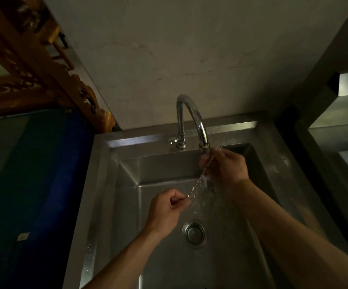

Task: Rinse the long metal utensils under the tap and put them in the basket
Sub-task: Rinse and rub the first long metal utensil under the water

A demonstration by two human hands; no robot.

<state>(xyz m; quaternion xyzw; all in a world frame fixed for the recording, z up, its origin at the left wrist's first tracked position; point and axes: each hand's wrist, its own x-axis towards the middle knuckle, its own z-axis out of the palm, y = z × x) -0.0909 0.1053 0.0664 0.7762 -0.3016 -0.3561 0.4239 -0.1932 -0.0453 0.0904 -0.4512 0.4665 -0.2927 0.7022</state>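
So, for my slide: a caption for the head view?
Both hands hold a thin metal utensil under the running tap.

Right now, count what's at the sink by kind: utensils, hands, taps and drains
Long metal utensil: 1, held under the running water between the left hand and the right hand
Hands: 2
Tap: 1
Drain: 1
Total: 5

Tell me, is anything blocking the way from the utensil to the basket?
Cannot tell: no basket is in view. Both the left hand and right hand hold the thin metal utensil under the tap.
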